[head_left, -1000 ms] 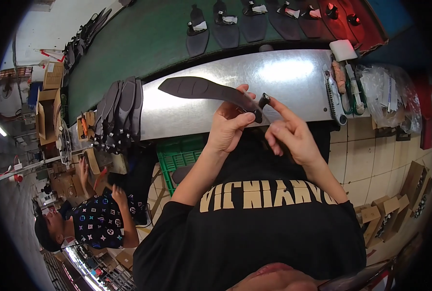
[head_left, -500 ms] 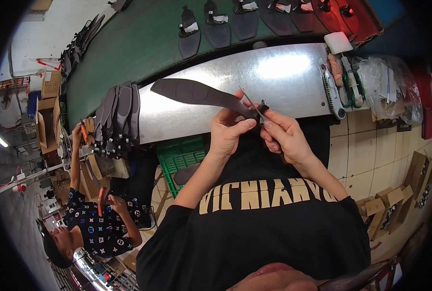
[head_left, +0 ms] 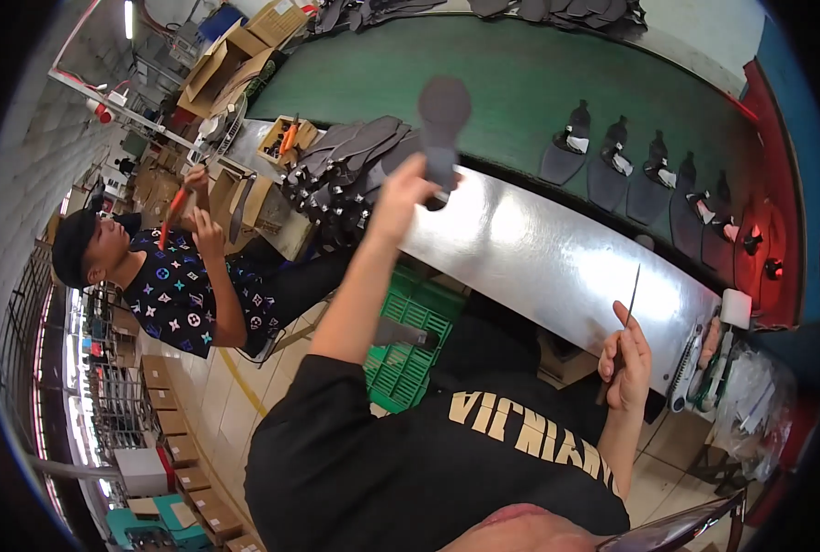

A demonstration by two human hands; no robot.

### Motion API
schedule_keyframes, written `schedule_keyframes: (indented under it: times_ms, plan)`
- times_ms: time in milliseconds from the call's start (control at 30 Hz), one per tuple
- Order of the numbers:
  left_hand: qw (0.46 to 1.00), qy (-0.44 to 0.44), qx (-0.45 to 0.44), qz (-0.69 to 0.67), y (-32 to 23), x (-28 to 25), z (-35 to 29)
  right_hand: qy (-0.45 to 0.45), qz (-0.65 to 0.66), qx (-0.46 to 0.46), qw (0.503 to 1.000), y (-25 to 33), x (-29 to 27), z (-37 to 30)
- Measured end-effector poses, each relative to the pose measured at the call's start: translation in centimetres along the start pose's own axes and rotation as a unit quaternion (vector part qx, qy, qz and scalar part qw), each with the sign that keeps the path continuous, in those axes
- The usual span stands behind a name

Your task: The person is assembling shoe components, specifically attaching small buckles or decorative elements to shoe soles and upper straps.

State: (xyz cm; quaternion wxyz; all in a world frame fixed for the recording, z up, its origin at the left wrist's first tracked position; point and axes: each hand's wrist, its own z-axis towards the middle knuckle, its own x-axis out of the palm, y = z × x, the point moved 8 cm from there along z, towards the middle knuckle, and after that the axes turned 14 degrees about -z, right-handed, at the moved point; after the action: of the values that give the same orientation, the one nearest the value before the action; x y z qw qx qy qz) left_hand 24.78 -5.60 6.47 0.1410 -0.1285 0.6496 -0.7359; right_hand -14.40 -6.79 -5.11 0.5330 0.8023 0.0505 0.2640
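Observation:
My left hand (head_left: 401, 201) reaches out over the far left end of the metal work plate (head_left: 520, 232). It grips the narrow end of a dark grey shoe sole (head_left: 443, 120), which points away from me and is slightly blurred. Just left of that sole lies a heap of similar dark soles (head_left: 347, 152) with shiny fittings at their near ends. Over the plate's right part, my right hand (head_left: 626, 361) is closed around a thin, pointed metal tool (head_left: 635, 293), its tip upward.
Beyond the plate runs a green conveyor belt (head_left: 493, 78) with a row of strapped soles (head_left: 612, 170). Scissors (head_left: 712, 373) and a plastic bag (head_left: 750, 400) sit at the right end. A green crate (head_left: 401, 368) stands below. A co-worker (head_left: 184, 285) holds an orange-handled tool at left.
My hands have separated. The left carried the sole leftward and away toward the heap; the right kept the pointed tool and moved right. The view has turned left.

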Motion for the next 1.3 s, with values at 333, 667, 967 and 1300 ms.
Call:
schedule_keyframes:
  times_ms: [333, 667, 967, 1300]
  plan:
    - [0.838, -0.394, 0.03, 0.377, -6.1, -27.4, 0.1, -0.077, -0.036, -0.013, 0.996, 0.0, -4.0, 1.0]
    - [0.979, 0.035, 0.072, 0.189, 8.5, 9.8, 14.1, -0.338, -0.645, -0.238, 0.643, 5.3, -8.2, 1.4]
    - [0.958, 0.076, 0.145, 0.237, 17.4, 13.6, 21.4, -0.373, -0.67, -0.148, 0.625, 5.8, -10.6, 0.9]
    - [0.913, 0.011, 0.265, 0.312, 14.6, 13.6, 18.2, -0.392, -0.637, -0.245, 0.617, 6.7, -7.2, -1.5]
